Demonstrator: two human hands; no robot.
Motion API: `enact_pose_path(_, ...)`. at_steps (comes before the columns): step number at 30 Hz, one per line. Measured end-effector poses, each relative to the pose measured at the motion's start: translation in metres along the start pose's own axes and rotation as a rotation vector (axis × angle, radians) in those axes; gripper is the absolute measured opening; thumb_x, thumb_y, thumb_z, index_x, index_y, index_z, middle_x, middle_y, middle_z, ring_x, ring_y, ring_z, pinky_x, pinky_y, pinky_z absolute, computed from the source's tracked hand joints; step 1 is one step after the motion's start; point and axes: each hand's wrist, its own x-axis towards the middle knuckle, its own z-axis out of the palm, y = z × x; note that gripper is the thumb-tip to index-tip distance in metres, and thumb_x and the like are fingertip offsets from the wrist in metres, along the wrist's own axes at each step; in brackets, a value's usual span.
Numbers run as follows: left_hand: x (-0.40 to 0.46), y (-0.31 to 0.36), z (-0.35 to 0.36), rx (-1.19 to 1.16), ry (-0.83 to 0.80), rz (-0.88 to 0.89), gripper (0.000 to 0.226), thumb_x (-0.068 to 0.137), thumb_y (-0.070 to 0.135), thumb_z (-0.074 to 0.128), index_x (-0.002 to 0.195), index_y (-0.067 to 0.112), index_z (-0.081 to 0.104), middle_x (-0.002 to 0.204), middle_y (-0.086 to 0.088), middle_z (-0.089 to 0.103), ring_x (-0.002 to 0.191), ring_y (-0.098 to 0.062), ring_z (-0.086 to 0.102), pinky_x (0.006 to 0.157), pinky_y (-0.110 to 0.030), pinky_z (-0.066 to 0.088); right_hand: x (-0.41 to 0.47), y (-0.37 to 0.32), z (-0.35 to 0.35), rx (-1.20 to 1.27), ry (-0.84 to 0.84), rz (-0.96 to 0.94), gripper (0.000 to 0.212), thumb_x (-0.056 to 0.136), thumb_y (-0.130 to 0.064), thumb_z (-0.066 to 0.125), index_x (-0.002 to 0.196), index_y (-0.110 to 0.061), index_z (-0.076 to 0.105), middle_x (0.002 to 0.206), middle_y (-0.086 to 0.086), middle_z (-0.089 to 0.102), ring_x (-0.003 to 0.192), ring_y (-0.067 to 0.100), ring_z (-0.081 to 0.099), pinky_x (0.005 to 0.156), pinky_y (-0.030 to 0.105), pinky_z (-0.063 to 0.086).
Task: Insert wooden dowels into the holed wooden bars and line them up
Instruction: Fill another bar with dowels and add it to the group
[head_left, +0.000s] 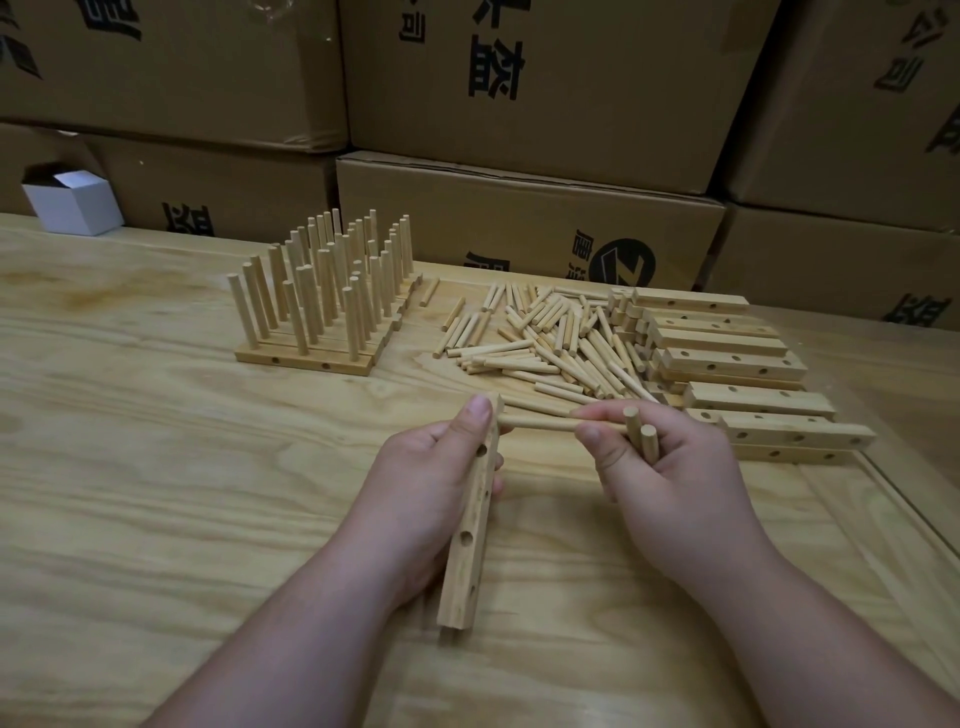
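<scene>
My left hand (426, 483) grips a holed wooden bar (467, 525) that points away from me, thumb near its far end. My right hand (670, 467) pinches one dowel (540, 423) lying sideways, its left tip at the bar's far end. Two more dowels (641, 439) stand up out of the right hand's curled fingers. A loose heap of dowels (545, 338) lies on the table beyond my hands. A stack of holed bars (727, 358) sits to the right of the heap. Several bars with upright dowels (322, 296) stand side by side at the centre left.
The work surface is a pale wooden table (182, 467) with a raised edge strip at the right (893, 499). Large cardboard boxes (519, 218) are stacked along the back. A small open white box (72, 200) sits at the far left.
</scene>
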Motion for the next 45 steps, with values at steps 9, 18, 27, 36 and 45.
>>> enact_pose_path(9,-0.001,-0.002,-0.001,0.078,0.070,0.030,0.039,0.088,0.058,0.062,0.071,0.027,0.079,0.060,0.000,0.065,0.050,-0.007,0.056,0.046,-0.017,0.044,-0.001,0.001,0.005,-0.026,0.011,-0.009,0.008,0.088,-0.027,0.072,0.086,-0.035,0.073,0.062,-0.025,0.061,0.060,-0.003,0.057,0.059,0.009,0.041)
enact_pose_path(18,0.002,-0.003,0.005,0.148,0.074,0.022,0.044,0.096,0.056,0.055,0.086,0.022,0.080,0.062,0.001,0.067,0.052,-0.006,0.058,0.048,-0.017,0.045,0.001,0.006,0.003,0.113,0.012,0.082,0.007,0.089,-0.032,0.071,0.087,-0.038,0.074,0.053,-0.004,0.056,0.051,0.012,0.048,0.050,0.018,0.040)
enact_pose_path(27,0.013,-0.005,0.007,0.043,-0.009,-0.007,0.040,0.100,0.049,0.054,0.080,0.026,0.080,0.073,-0.005,0.072,0.059,-0.014,0.066,0.056,-0.026,0.055,-0.002,0.013,0.018,0.188,0.201,0.090,0.014,0.094,-0.030,0.066,0.089,-0.041,0.072,0.069,-0.009,0.067,0.055,0.007,0.051,0.056,0.028,0.043)
enact_pose_path(36,0.018,-0.010,0.003,0.173,-0.084,0.010,0.020,0.099,0.036,0.061,0.096,0.029,0.080,0.079,0.002,0.074,0.065,-0.009,0.067,0.059,-0.023,0.055,0.002,0.017,0.011,0.262,0.228,0.153,0.013,0.096,-0.035,0.063,0.109,-0.036,0.066,0.077,0.003,0.071,0.059,0.011,0.054,0.063,0.035,0.045)
enact_pose_path(45,0.019,0.003,0.009,-0.558,-0.176,-0.164,0.024,0.103,0.032,0.041,0.111,0.016,0.057,0.074,-0.003,0.049,0.056,-0.016,0.045,0.053,-0.027,0.036,-0.001,0.019,0.019,0.093,0.005,0.222,0.033,0.100,-0.044,0.049,0.084,-0.025,0.070,0.070,-0.008,0.063,0.062,0.005,0.056,0.059,0.021,0.042)
